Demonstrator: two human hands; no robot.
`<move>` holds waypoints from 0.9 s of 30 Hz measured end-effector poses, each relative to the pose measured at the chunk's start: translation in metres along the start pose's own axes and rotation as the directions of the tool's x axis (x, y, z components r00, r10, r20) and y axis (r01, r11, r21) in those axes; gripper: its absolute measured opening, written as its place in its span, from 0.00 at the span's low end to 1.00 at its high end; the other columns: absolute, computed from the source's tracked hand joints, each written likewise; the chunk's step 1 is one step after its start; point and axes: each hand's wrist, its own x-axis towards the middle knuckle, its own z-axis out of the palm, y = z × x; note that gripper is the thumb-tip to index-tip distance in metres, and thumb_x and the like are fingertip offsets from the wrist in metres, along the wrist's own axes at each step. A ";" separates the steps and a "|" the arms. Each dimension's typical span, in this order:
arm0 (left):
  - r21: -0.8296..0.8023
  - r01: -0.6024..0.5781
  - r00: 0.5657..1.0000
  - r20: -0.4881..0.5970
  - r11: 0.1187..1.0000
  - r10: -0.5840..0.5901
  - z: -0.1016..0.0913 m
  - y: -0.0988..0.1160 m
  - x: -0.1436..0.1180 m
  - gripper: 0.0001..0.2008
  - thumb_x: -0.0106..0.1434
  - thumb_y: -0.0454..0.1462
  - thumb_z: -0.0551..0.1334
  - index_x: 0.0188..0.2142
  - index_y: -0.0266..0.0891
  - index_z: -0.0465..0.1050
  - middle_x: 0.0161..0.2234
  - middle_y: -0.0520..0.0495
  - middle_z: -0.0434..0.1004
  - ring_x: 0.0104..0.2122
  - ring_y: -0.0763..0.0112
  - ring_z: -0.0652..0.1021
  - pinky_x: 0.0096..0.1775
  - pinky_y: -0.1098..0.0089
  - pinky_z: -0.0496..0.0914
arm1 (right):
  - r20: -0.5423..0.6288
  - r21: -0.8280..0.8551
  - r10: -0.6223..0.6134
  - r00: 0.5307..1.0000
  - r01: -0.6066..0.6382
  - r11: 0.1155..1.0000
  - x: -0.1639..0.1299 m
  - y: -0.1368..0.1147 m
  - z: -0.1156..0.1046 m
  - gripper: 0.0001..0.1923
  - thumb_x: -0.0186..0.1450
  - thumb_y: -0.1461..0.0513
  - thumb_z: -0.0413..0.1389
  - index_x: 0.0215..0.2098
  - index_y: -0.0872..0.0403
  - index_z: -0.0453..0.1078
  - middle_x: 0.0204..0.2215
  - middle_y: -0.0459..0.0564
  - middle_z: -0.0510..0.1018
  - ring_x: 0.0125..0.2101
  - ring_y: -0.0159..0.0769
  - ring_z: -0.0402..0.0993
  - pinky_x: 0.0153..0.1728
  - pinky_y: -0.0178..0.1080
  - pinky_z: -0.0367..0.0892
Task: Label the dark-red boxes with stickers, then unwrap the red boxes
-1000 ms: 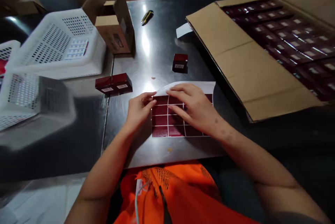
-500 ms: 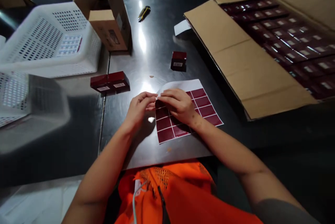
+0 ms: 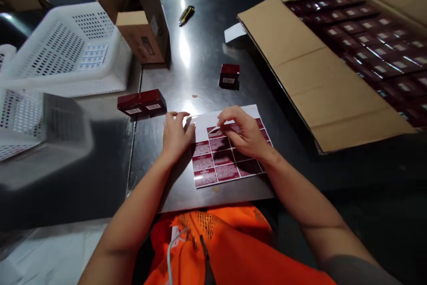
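Left hand: the left hand (image 3: 176, 136) lies flat, fingers spread, pinning the left edge of the sticker sheet (image 3: 220, 160) at frame centre.
Right hand: the right hand (image 3: 243, 134) pinches a dark red sticker (image 3: 216, 130), lifting its corner off the sheet's top row.
Around: two red boxes (image 3: 142, 103) left of centre, one small red box (image 3: 229, 76) above, white basket (image 3: 66, 54) upper left, open carton (image 3: 333, 67) right.

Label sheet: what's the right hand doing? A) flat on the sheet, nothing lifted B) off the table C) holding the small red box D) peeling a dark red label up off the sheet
D: the right hand pinches a dark red label lifted off the sheet, while the left hand presses down the sheet's left edge.
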 end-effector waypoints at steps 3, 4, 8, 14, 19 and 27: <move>0.011 -0.223 0.965 -0.136 0.975 0.223 -0.010 0.015 -0.008 0.12 0.63 0.40 0.64 0.45 0.41 0.78 0.50 0.38 0.71 0.52 0.52 0.71 0.56 0.52 0.65 | 0.007 -0.023 0.053 0.999 -0.052 0.998 0.002 0.000 -0.007 0.05 0.70 0.66 0.52 0.40 0.51 0.68 0.38 0.49 0.76 0.40 0.37 0.73 0.44 0.41 0.70; -0.026 -0.284 0.953 -0.117 0.959 0.279 -0.013 0.020 -0.011 0.12 0.64 0.42 0.65 0.44 0.41 0.79 0.49 0.39 0.72 0.52 0.54 0.72 0.55 0.54 0.65 | 0.028 -0.029 0.062 0.998 -0.062 0.998 0.002 0.000 -0.008 0.05 0.70 0.67 0.52 0.40 0.51 0.68 0.38 0.50 0.76 0.41 0.37 0.73 0.44 0.41 0.71; -0.115 -0.339 0.941 -0.022 0.934 0.338 -0.018 0.033 -0.020 0.08 0.60 0.44 0.68 0.36 0.44 0.80 0.43 0.45 0.77 0.47 0.59 0.74 0.52 0.58 0.68 | 0.133 -0.036 0.085 0.987 -0.081 0.996 0.001 -0.002 -0.005 0.06 0.71 0.66 0.51 0.43 0.52 0.69 0.40 0.51 0.75 0.42 0.38 0.74 0.46 0.43 0.73; -0.287 -0.172 0.985 -0.070 0.942 0.159 -0.013 0.032 -0.019 0.06 0.62 0.41 0.66 0.30 0.43 0.77 0.39 0.48 0.79 0.40 0.65 0.76 0.42 0.65 0.69 | -0.147 0.097 0.308 0.940 -0.296 0.950 -0.003 0.003 0.003 0.35 0.62 0.55 0.67 0.64 0.48 0.61 0.65 0.60 0.61 0.57 0.47 0.72 0.53 0.50 0.74; -0.377 -0.124 0.992 -0.046 0.918 0.115 -0.016 0.031 -0.020 0.08 0.60 0.43 0.67 0.29 0.43 0.78 0.38 0.49 0.80 0.37 0.67 0.77 0.38 0.66 0.69 | -0.076 0.256 0.517 0.852 -0.485 0.836 0.001 0.009 0.011 0.10 0.63 0.56 0.66 0.39 0.53 0.76 0.49 0.54 0.77 0.48 0.43 0.78 0.41 0.43 0.78; -0.408 0.127 0.992 0.037 0.904 -0.122 -0.026 0.022 -0.021 0.24 0.59 0.50 0.69 0.55 0.66 0.75 0.52 0.60 0.81 0.45 0.60 0.79 0.49 0.60 0.73 | -0.387 -0.311 0.180 0.905 -0.311 0.898 -0.006 -0.044 -0.054 0.07 0.70 0.57 0.59 0.44 0.50 0.76 0.45 0.48 0.77 0.50 0.33 0.74 0.59 0.39 0.71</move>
